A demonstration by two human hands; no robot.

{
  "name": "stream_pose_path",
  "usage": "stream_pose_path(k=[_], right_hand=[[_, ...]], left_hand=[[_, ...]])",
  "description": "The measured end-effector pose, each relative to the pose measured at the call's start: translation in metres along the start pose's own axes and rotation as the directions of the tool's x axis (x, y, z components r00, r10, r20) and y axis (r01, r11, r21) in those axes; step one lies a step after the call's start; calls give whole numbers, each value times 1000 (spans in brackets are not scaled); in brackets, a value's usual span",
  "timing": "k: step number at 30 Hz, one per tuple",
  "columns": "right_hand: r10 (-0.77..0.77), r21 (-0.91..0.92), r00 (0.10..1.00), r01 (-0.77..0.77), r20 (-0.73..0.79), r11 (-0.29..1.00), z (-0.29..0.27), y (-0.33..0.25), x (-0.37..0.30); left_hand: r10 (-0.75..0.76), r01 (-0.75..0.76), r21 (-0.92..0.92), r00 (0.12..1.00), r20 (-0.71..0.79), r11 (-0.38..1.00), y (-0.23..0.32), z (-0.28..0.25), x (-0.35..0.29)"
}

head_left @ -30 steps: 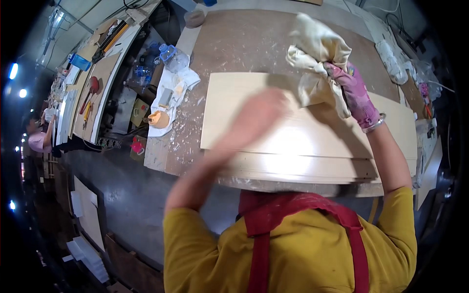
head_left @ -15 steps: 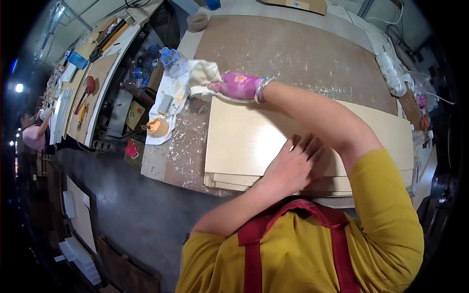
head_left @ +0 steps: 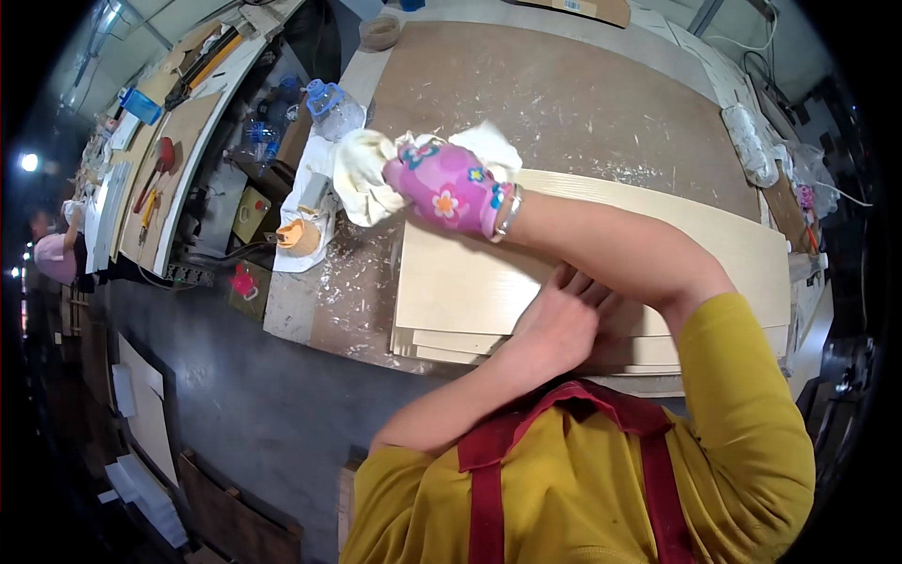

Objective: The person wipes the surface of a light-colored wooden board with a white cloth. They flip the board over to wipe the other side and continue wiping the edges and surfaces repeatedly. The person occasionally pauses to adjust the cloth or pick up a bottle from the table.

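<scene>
My right hand, in a pink flowered glove with a bracelet at the wrist, is closed on a cream cloth. It is at the far left corner of a stack of pale wood-grain panels, and white cloth also shows beyond the glove. The bare left hand rests near the front edge of the top panel, fingers loosely bent and apart. My right forearm passes over its fingertips and partly hides them. Nothing shows in that hand.
Left of the panels, an orange cup and a blue-capped clear bottle stand on the worktable. A round tub stands at the back. A wrapped white bundle lies at the right edge. Far left, a person stands beside another bench.
My right hand has come nearer with the cloth and turned, showing more of the glove's back. The cloth has spread out to both sides. The left hand stays on the panels.
</scene>
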State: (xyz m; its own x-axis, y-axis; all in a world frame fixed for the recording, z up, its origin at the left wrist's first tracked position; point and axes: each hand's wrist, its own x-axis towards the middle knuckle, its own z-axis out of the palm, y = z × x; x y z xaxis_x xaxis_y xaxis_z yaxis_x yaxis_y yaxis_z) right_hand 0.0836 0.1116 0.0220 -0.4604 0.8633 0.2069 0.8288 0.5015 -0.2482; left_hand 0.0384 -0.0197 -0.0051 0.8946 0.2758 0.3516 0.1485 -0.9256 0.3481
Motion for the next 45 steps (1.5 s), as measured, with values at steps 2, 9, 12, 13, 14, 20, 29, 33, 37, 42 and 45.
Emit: stream_pose_path(k=[2, 9, 12, 13, 14, 20, 29, 33, 37, 42, 45], right_hand=[[5, -45, 998, -2, 57, 999, 2, -17, -6], [55, -58, 990, -63, -131, 996, 16, 23, 21], [-16, -42, 999, 14, -43, 999, 14, -10, -3], [-96, -11, 994, 95, -56, 995, 12, -11, -11], [-175, 20, 982, 177, -70, 984, 10, -10, -15], [191, 286, 959, -246, 210, 926, -31, 55, 18], [42, 134, 998, -36, -42, 990, 0, 23, 15], [103, -35, 985, -109, -138, 993, 5, 25, -13], [257, 87, 956, -247, -139, 965, -24, 70, -108], [735, -87, 599, -791, -317, 606, -91, 165, -302], [776, 14, 436, -868, -456, 496, -125, 212, -403]], left_hand=[[-73, 75, -30, 995, 62, 997, 1, 7, -4], [9, -33, -183, 991, -131, 983, -1, -3, 1], [-87, 81, -164, 996, -36, 983, 4, 10, -7], [-88, 87, -158, 996, 5, 984, 6, 9, -7], [-89, 95, -152, 995, 45, 984, 7, 7, -7], [-37, 34, -48, 997, -68, 998, 4, -5, -4], [-35, 35, 18, 999, 22, 999, 8, 8, 0], [-65, 61, 29, 986, 152, 998, 7, -1, 6], [-117, 110, 45, 975, 189, 993, 10, -6, 9], [-98, 94, 37, 988, 122, 995, 21, -3, 12], [-110, 98, 72, 976, 187, 993, 27, -5, 19]])
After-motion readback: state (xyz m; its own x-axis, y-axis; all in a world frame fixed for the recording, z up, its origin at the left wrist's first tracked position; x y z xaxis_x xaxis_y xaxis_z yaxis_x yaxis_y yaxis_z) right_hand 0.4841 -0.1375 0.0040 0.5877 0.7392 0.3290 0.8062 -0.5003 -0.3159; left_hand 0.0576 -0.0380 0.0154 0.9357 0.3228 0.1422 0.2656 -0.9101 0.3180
